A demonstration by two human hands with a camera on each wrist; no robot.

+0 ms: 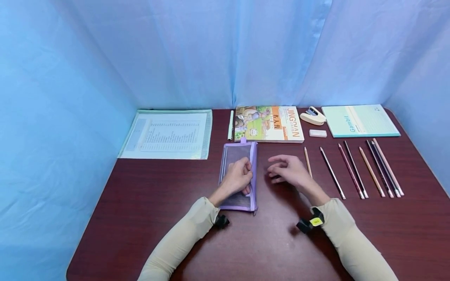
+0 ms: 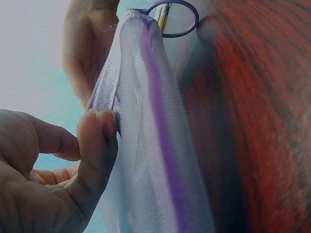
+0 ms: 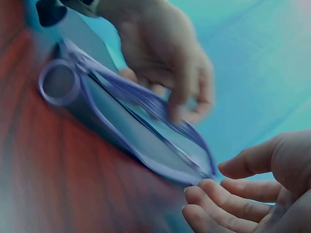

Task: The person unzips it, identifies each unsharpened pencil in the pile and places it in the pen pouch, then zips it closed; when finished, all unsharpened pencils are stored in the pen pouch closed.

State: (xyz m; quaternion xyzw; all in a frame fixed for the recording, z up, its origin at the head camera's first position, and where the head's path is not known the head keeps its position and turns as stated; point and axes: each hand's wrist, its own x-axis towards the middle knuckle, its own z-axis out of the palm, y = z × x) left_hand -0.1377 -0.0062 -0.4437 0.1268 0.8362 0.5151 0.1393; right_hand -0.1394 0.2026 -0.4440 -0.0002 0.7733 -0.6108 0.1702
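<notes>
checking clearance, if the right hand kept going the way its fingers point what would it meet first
Probably the purple mesh zip pouch held by the left hand; the right hand points left at its zipper edge, though depth is unclear.

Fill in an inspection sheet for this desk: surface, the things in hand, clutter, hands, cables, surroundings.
Surface: dark red-brown wooden table.
Things in hand: purple mesh zip pencil pouch, lying flat.
Clutter: row of wooden pencils on the right; illustrated book; pale green notebook; white eraser; cream sharpener; printed sheet in a clear folder; white pen.
Hands: left hand grips the pouch's edge; right hand open beside it, holding nothing.
Cables: nothing seen.
Surroundings: blue cloth backdrop.
</notes>
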